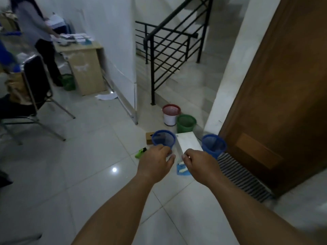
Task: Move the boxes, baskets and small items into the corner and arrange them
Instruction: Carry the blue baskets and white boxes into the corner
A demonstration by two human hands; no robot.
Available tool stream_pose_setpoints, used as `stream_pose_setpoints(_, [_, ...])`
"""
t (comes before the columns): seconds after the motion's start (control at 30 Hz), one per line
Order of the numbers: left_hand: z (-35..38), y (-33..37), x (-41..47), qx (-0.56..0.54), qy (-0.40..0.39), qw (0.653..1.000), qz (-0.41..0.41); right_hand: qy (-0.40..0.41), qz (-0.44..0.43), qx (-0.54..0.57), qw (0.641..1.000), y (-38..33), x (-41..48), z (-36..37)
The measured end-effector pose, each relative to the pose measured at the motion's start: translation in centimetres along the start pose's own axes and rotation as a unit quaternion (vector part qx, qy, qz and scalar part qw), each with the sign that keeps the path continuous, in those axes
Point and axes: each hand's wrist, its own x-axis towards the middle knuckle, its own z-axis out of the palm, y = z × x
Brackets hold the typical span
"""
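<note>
— Door [276,103], wooden, fills the right side, with a striped mat [244,177] on the floor at its foot. What else stands around?

— Black stair railing [169,45] far off, a chair [35,89] at left, and a person at a tabletop [83,45] in the far left.

— And the task's things?

— White box [188,142] on the floor in the middle, a blue basket [163,140] at its left, another blue basket [214,144] at its right by the door. Farther: green basket [185,122], then a red-rimmed white bin [170,114].

— Hands?

— Left hand [154,163] has loosely spread fingers just under the left basket's rim; contact unclear. Right hand [200,164] is curled, empty, above a small blue packet [183,167].
</note>
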Motion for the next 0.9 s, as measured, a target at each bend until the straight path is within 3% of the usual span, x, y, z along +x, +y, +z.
stream_pose_setpoints(0.17, [3.4, -1.8, 9.0, 0.010, -0.049, 0.998, 0.040, -0.007, 0.055, 0.005, 0.998, 3.9, 7.1, -0.3])
stream_pose_setpoints(0.4, [12.0, -2.2, 21.5, 0.003, -0.143, 0.989, 0.026, -0.028, 0.085, 0.016, 0.996, 12.8, 19.2, 0.5])
stream_pose_setpoints(0.67, [20.1, -3.4, 32.6, 0.006, -0.208, 0.977, -0.048, -0.155, 0.069, -0.040, 0.985, 22.6, 33.7, 0.5])
stream_pose_setpoints(0.8, [24.5, -5.6, 38.0, 0.014, -0.250, 0.966, -0.070, -0.243, 0.015, -0.091, 0.966, 25.7, 40.3, 2.0])
stream_pose_setpoints(0.9, [28.5, -8.0, 42.3, 0.023, -0.271, 0.960, -0.064, -0.237, 0.038, -0.101, 0.966, 27.3, 45.3, 3.5])
